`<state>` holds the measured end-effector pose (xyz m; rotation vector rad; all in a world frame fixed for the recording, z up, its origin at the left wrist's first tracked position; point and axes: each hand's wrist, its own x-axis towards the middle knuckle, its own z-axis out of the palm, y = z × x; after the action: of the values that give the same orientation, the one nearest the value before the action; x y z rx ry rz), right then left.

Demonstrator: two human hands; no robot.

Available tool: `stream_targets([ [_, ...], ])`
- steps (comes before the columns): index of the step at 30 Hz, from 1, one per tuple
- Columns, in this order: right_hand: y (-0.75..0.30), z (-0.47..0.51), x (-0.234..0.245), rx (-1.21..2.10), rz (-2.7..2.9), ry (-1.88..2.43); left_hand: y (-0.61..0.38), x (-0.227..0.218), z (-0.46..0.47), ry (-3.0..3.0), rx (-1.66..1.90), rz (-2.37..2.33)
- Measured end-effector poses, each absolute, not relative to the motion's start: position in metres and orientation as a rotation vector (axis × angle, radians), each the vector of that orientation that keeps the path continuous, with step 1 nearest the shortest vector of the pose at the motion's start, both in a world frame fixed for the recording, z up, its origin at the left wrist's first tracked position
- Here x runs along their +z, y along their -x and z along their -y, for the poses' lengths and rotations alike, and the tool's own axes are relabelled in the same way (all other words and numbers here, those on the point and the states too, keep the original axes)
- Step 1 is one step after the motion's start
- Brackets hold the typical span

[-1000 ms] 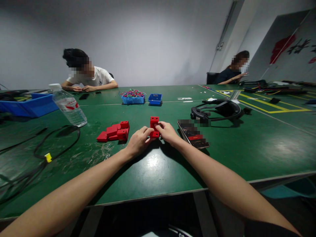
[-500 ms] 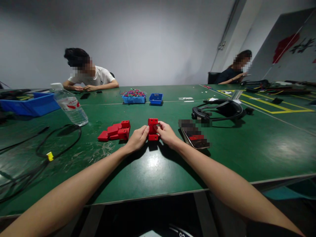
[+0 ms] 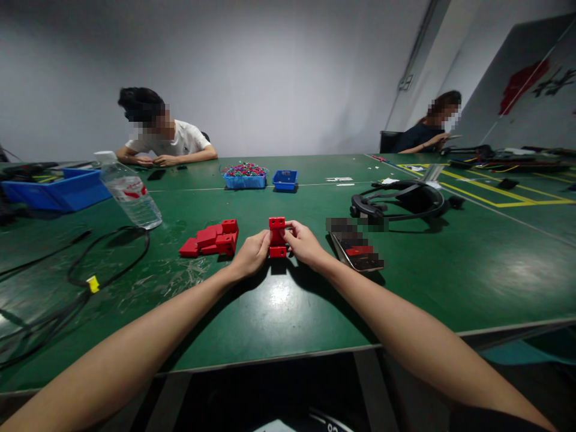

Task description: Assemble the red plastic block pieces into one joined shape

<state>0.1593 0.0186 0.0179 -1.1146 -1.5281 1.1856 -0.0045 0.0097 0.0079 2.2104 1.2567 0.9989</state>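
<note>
Between my two hands is a red block-shaped part [image 3: 277, 237], with small dark holes in its top and bottom ends and a narrower middle. My left hand [image 3: 252, 252] is closed on its left side, thumb and fingers pressed together. On the other side my right hand [image 3: 302, 241] pinches it with the thumb on the front of the narrow middle. The part's back and some fingertips are hidden. A pile of similar red parts [image 3: 211, 237] lies on the green table [image 3: 279, 324], just left of my left hand.
Right of my hands lies a phone [image 3: 353, 246], with a black headset [image 3: 400, 201] behind it. Farther back are a blue bin of colourful small pieces [image 3: 244, 180] and a small blue bin [image 3: 285, 180]. A water bottle [image 3: 130, 191] and black cable [image 3: 108, 270] are left. Two people sit across.
The red part has turned very slightly in my hands. Both hands keep their hold on it, and the pile stays put.
</note>
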Motion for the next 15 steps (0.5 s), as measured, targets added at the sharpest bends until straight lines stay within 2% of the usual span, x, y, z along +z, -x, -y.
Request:
stream_targets([
  [15, -0.163, -0.029, 0.005, 1.088, 1.614, 1.046, 0.004, 0.003, -0.013, -2.183, 0.996, -1.259],
])
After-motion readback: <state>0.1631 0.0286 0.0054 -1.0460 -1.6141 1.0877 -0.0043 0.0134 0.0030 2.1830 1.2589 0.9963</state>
